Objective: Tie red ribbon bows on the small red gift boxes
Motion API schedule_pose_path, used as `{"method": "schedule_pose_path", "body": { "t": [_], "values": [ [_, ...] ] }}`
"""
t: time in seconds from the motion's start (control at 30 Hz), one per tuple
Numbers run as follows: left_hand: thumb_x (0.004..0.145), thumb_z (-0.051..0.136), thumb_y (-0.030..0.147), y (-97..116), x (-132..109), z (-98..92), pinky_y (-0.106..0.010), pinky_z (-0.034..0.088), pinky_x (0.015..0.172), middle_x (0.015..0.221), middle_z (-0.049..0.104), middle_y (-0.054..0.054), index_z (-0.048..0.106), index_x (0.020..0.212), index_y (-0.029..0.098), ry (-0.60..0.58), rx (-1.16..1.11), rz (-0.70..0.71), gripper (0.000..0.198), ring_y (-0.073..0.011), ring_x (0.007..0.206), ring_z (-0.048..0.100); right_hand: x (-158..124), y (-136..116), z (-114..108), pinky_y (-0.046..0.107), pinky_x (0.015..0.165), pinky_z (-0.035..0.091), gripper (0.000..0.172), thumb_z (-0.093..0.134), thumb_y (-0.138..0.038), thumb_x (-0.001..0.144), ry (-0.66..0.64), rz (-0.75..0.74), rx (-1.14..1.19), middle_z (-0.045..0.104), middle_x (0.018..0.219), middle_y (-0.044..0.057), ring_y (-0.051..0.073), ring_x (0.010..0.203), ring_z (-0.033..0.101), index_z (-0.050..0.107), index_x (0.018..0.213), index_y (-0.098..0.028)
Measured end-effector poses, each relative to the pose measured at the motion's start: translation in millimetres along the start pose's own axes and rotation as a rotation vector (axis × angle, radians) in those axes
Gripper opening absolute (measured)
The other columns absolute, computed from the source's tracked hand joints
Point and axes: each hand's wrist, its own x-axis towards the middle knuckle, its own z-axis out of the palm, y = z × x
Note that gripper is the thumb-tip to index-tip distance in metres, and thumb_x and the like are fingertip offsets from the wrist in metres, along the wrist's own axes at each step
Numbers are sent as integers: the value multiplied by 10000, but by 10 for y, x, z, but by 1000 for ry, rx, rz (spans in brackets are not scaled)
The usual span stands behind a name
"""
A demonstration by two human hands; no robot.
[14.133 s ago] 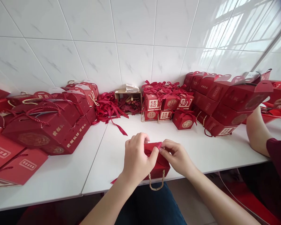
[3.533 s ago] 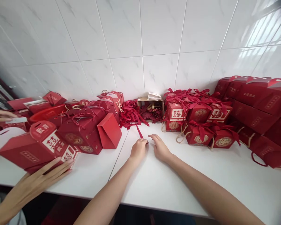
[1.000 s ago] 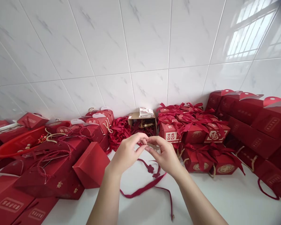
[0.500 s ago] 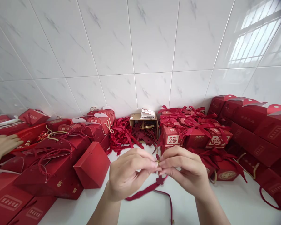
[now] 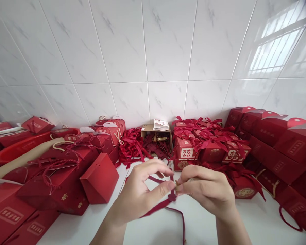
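My left hand and my right hand meet in front of me above the white counter, fingertips pinched together. Between them they hold a dark red ribbon with a small knot ornament hanging just under the pinch. The ribbon's loose ends trail down onto the counter toward me. A small red box lies tilted just left of my left hand.
Large red gift boxes with cord handles crowd the left. A heap of red ribbons and a small cardboard box sit by the tiled wall. Small bowed boxes and stacked red cartons fill the right. Another person's arm reaches in at left.
My hands have sunk slightly and the pinch has tightened on the ribbon near its knot ornament. The other person's hand at left has moved away, with the forearm now stretched across the boxes.
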Motion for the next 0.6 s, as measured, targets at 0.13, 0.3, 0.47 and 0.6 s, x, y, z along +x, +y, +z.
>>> {"method": "schedule_pose_path", "body": {
  "t": [0.13,0.3,0.47,0.6],
  "values": [
    [848,640,215,34,17,-10,-233,539,737,859,695,-27,698,743,210,-135,-5,-125,119,-146,797,671,-27,-32,-35,264,612,546,382,588,-43,870,-91,3,-87,647,856,50,160,731,639,685,1115,-319],
    [856,610,221,21,25,-20,-228,520,714,821,662,-20,676,703,203,-197,16,-187,168,-139,760,644,15,-42,-32,221,604,534,279,535,-90,912,-164,21,-110,667,836,50,142,722,640,702,1038,-275],
    [856,604,235,-28,52,-35,-211,489,688,761,646,0,680,702,202,-211,75,-238,175,-125,731,612,29,1,0,194,563,515,226,522,-109,925,-193,72,-83,660,820,60,123,672,630,715,963,-220],
    [850,599,228,-67,78,-48,-214,476,683,771,656,1,690,715,195,-230,77,-301,166,-126,731,604,25,57,28,180,582,507,208,516,-152,943,-181,83,-49,668,843,69,114,693,635,718,924,-195]
  ]
}}
